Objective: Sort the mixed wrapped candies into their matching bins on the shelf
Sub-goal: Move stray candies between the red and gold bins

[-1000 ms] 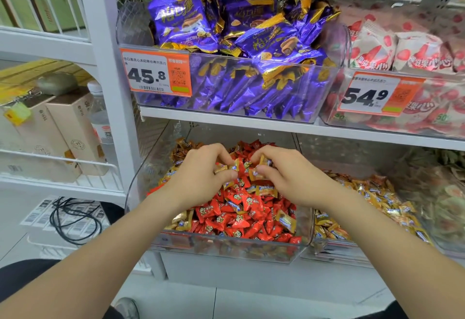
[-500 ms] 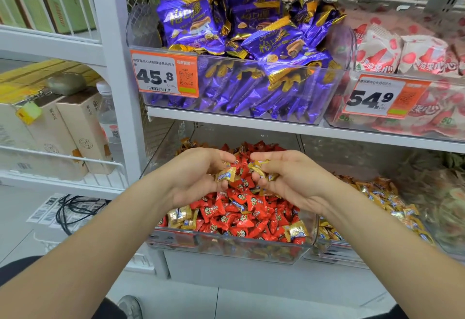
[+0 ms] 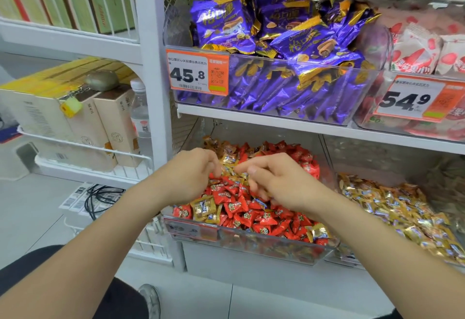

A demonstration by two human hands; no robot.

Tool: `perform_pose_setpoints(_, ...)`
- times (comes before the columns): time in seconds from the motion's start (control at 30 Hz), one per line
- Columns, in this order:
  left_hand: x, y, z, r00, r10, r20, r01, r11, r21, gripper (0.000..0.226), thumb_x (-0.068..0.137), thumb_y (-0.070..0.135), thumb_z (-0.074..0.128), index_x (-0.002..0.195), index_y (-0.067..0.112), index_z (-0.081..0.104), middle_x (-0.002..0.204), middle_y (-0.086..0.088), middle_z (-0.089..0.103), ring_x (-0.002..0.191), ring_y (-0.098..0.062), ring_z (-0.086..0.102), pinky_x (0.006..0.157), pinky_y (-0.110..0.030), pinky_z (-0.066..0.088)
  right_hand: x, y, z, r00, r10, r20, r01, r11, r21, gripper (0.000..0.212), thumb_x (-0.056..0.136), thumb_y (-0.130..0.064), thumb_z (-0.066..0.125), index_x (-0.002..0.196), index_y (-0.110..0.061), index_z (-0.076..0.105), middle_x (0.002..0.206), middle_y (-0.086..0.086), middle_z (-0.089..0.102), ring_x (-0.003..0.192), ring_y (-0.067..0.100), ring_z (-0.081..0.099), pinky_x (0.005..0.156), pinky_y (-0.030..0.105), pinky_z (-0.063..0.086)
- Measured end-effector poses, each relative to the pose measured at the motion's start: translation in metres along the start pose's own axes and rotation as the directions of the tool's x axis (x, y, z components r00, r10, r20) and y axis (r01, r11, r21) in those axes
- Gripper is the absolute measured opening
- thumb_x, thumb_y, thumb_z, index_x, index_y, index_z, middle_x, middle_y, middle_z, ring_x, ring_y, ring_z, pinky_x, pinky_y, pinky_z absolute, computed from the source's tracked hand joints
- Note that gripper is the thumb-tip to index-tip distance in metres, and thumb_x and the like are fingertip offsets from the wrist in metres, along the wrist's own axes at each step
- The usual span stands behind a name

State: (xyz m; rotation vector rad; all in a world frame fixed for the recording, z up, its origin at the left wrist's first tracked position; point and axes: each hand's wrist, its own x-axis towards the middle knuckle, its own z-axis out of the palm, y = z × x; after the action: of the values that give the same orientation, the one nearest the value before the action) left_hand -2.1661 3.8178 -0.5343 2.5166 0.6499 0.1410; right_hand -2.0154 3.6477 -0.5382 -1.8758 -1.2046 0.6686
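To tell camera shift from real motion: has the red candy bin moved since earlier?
No. The red candy bin stays directly below the 45.8 price tag.

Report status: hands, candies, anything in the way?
Left hand and right hand over red bin, at gold candies; grips blurred. More gold mixed through red candies. Nothing blocking.

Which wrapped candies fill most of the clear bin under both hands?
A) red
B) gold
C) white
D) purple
A: red wrapped candies dominate the clear plastic bin, with only a few gold wrapped candies mixed among them.
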Motion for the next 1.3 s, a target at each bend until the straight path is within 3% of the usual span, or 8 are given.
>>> perform_pose_setpoints(0.1,-0.007,-0.009,-0.003,0.999,-0.024,0.040,0.017,0.984,0.177,0.023,0.100,0.026,0.050,0.084,0.020,0.066,0.082,-0.002,0.070,0.078,-0.023,0.066,0.072,-0.038,0.056,0.008,-0.004,0.015,0.972,-0.209,0.108,0.235,0.889,-0.393,0.022,0.107,-0.037,0.055,0.104,-0.025,0.073,0.066,-0.010,0.063,0.062,0.009,0.056,0.062,0.031,0.046)
perform_pose_setpoints(0.2,-0.015,-0.012,-0.005,0.986,-0.075,0.150,0.028,0.955,0.296,0.015,0.088,0.027,0.062,0.091,0.016,0.071,0.091,-0.004,0.071,0.088,-0.024,0.068,0.079,-0.040,0.059,0.006,-0.012,0.028,0.924,-0.249,0.292,0.383,0.558,-0.736,0.033,0.097,-0.043,0.062,0.129,-0.043,0.058,0.103,-0.013,0.065,0.102,0.017,0.063,0.077,0.038,0.053)
perform_pose_setpoints(0.33,-0.020,-0.014,-0.003,0.969,-0.083,0.234,-0.010,0.929,0.371,0.032,0.084,0.037,0.070,0.104,0.012,0.069,0.100,-0.007,0.068,0.093,-0.027,0.067,0.080,-0.041,0.059,0.014,-0.014,0.043,0.879,-0.221,0.422,0.474,0.480,-0.738,0.065,0.090,-0.035,0.064,0.147,-0.051,0.037,0.110,-0.004,0.051,0.102,0.026,0.060,0.072,0.042,0.053)
perform_pose_setpoints(0.5,-0.013,-0.023,0.001,0.978,-0.023,0.208,-0.048,0.942,0.333,0.026,0.080,0.041,0.083,0.090,0.024,0.066,0.095,0.003,0.064,0.088,-0.019,0.060,0.071,-0.032,0.048,0.020,-0.013,0.050,0.904,-0.259,0.340,0.422,0.408,-0.810,0.033,0.101,-0.051,0.057,0.132,-0.041,0.061,0.107,-0.006,0.047,0.102,0.023,0.060,0.065,0.037,0.041)
perform_pose_setpoints(0.7,-0.013,-0.015,0.003,0.991,0.042,0.131,-0.071,0.971,0.229,0.027,0.104,0.038,0.054,0.095,0.014,0.047,0.087,-0.006,0.060,0.079,-0.024,0.056,0.068,-0.040,0.046,0.022,-0.002,0.030,0.936,-0.326,0.135,0.349,0.797,-0.493,0.018,0.104,-0.042,0.060,0.109,-0.030,0.072,0.085,-0.007,0.058,0.085,0.007,0.052,0.079,0.035,0.046)
perform_pose_setpoints(0.83,-0.013,0.000,0.006,0.993,0.065,-0.101,-0.068,0.997,-0.021,0.022,0.109,0.030,0.039,0.094,0.015,0.035,0.072,-0.009,0.056,0.062,-0.023,0.052,0.055,-0.040,0.035,0.019,0.004,0.013,0.998,-0.024,-0.066,0.025,1.000,0.011,0.020,0.107,-0.034,0.058,0.099,-0.022,0.072,0.072,0.008,0.051,0.060,0.016,0.042,0.053,0.033,0.041)
perform_pose_setpoints(1.03,0.006,0.001,0.021,0.956,0.030,-0.292,-0.050,0.997,-0.063,0.010,0.105,0.022,0.039,0.111,0.015,0.044,0.075,-0.008,0.063,0.066,-0.030,0.062,0.062,-0.050,0.052,0.005,0.012,-0.014,0.936,0.330,-0.120,-0.207,0.795,0.570,0.022,0.105,-0.014,0.064,0.099,0.007,0.067,0.086,0.009,0.062,0.061,0.012,0.043,0.040,0.020,0.026)
perform_pose_setpoints(1.3,0.049,0.001,0.041,0.966,0.077,-0.247,-0.010,0.965,0.261,0.020,0.103,0.017,0.043,0.122,0.015,0.050,0.115,-0.011,0.059,0.095,-0.043,0.065,0.073,-0.047,0.051,-0.013,0.005,-0.024,0.887,0.436,-0.152,-0.371,0.869,0.327,0.026,0.094,-0.029,0.041,0.078,-0.016,0.057,0.061,-0.001,0.044,0.047,0.016,0.035,0.045,0.022,0.021)
